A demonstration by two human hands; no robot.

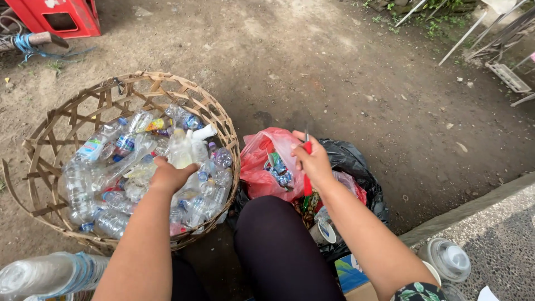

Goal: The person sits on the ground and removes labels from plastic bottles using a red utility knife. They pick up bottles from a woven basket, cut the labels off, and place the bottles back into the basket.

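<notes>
So the person's sitting on the dirt ground [345,83] with a big woven basket [50,145] full of clear plastic bottles [111,167] on their left. Left hand [170,175] is down in the pile, fingers curled over a pale bottle [181,149] near the middle, looks like a loose grip on it. Right hand [313,163] is closed around a red-handled tool [307,167], some kind of small cutter or knife I think, with the thin metal tip poking up above the knuckles. That hand hovers over a red plastic bag [259,161] stuffed with labels and caps, which sits against a black bag [348,159].

What worries me: that blade is pointing up while both arms move close together, so a slip on a slick bottle could nick the other hand. Also the bottles are heaped past the rim on the near side, so pulling one out could roll a few onto the ground.
</notes>
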